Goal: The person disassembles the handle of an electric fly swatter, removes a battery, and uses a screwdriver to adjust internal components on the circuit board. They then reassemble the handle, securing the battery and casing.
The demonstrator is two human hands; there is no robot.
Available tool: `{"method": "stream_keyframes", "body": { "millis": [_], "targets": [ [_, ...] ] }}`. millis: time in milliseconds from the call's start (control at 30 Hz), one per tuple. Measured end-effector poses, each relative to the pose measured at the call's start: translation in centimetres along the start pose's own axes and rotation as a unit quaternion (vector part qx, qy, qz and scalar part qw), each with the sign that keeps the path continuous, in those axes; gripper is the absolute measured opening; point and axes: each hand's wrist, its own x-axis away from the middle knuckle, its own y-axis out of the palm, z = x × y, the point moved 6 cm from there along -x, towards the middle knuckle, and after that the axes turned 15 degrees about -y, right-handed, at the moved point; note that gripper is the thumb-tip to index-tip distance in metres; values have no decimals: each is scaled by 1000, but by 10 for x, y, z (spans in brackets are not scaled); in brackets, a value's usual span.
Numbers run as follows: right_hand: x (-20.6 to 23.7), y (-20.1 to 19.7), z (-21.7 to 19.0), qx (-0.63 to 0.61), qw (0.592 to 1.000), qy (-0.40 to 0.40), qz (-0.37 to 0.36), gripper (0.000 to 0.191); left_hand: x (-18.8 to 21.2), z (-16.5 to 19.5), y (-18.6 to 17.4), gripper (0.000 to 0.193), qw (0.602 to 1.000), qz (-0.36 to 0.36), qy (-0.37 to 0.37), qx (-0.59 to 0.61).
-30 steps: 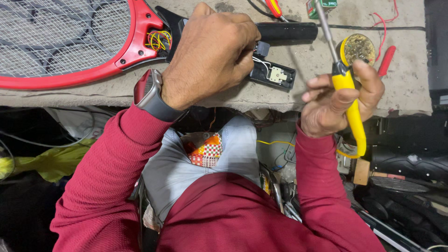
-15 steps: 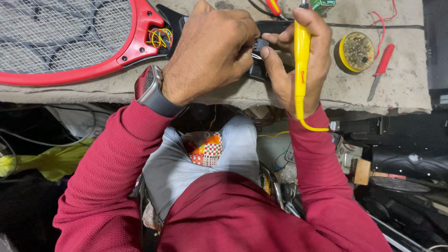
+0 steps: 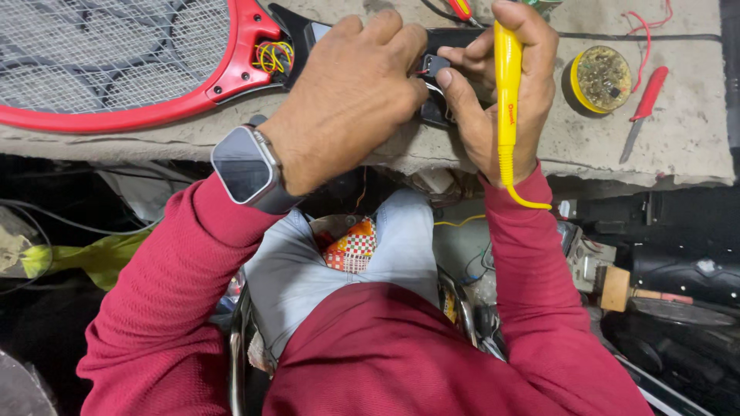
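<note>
Racket (image 3: 146, 69) lies flat on the desk (image 3: 678, 146), long axis running sideways, mesh head left of the hands, black handle under them. Left hand (image 3: 351, 100) clamps down on the handle; right hand (image 3: 493, 85) grips the yellow soldering iron (image 3: 508, 85) upright while pinching a small black part. Round yellow tin (image 3: 601, 79) sits just right.

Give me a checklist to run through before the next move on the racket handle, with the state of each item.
1. Left hand steadying the black handle: ok.
2. Right hand fingers on the small part by the handle: ok.
3. Yellow soldering iron tucked in the right hand, tip hidden: cannot tell where it points.
4. Red racket lying flat on the bench: ok.
5. Yellow flux tin open and close by: ok.
6. Wires at the racket neck exposed; joints intact: cannot tell.
</note>
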Motion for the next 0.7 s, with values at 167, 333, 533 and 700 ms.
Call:
{"method": "stream_keyframes", "body": {
  "millis": [167,333,533,700],
  "targets": [
    [4,3,9,-24,999,27,18,61,0,-1,16,13,1000,0,-28,-7],
    [1,7,8,-28,999,25,17,61,-4,-1,10,14,999,26,-36,14],
    [6,2,9,-27,999,17,8,63,-2,-22,3,10,993,4,-79,83],
    [6,-3,7,-25,1000,7,-1,65,4,-37,4,11,964,1,-168,205]
  ]
}}
